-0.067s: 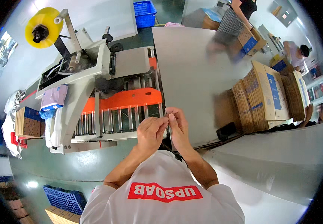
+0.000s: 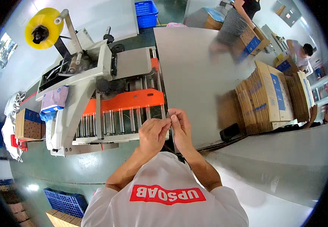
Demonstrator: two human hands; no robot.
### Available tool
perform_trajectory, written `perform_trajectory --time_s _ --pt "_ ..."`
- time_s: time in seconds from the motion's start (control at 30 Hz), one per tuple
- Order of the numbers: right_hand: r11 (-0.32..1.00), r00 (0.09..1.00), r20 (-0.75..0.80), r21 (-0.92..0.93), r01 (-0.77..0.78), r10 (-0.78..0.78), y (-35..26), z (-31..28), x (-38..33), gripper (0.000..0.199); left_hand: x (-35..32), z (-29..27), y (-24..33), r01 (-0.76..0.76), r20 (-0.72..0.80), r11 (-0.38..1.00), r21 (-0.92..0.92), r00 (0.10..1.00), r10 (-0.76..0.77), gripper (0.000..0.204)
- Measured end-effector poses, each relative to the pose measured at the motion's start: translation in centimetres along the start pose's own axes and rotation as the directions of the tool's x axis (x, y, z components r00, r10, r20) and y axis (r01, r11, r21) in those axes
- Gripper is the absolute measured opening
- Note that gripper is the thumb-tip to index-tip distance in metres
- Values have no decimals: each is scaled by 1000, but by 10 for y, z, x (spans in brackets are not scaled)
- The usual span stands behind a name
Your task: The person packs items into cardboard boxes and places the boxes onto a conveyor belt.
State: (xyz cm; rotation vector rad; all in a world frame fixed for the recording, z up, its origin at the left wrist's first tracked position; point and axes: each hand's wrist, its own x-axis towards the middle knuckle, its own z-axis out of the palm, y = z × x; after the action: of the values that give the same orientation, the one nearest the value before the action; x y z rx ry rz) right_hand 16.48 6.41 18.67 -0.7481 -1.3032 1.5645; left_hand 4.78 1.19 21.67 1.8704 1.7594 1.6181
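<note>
My left hand and my right hand meet fingertip to fingertip, with thumbs and fingers pinched together. What they hold, if anything, is too small or too hidden to name. Both are raised above the seam between a metal table and a carton-sealing machine's roller conveyor. An orange side guide runs across the rollers, just beyond my left hand. The table's near left corner lies under my right hand.
A yellow tape roll tops the machine, and a purple soft pack rests on its side. Stacked flat cartons and a dark phone-like object lie on the right. Beyond the table a person handles an open carton; another person stands farther right.
My hands keep the same place and pinch. At the far right the other person's head has tilted slightly.
</note>
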Motion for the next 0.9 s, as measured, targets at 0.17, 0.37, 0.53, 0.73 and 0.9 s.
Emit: perform_trajectory --time_s 0.17,0.37,0.53,0.73,0.9 --pt "1000 1000 -29 13 -2 2 1 8 2 23 1 -5 -10 -81 -1 996 42 997 81 10" --pt "997 999 -35 -60 -39 37 11 14 7 28 7 -19 -23 -140 24 989 47 990 139 12" --pt "993 997 -36 -92 -68 65 16 19 12 29 14 -26 -31 -180 38 982 60 983 178 13" --pt "994 997 -24 -72 -76 75 21 26 21 26 19 -29 -43 -197 41 978 72 980 195 16" --pt "994 996 -55 -73 -79 75 23 29 31 24 21 -22 -53 -206 23 972 117 979 205 19"
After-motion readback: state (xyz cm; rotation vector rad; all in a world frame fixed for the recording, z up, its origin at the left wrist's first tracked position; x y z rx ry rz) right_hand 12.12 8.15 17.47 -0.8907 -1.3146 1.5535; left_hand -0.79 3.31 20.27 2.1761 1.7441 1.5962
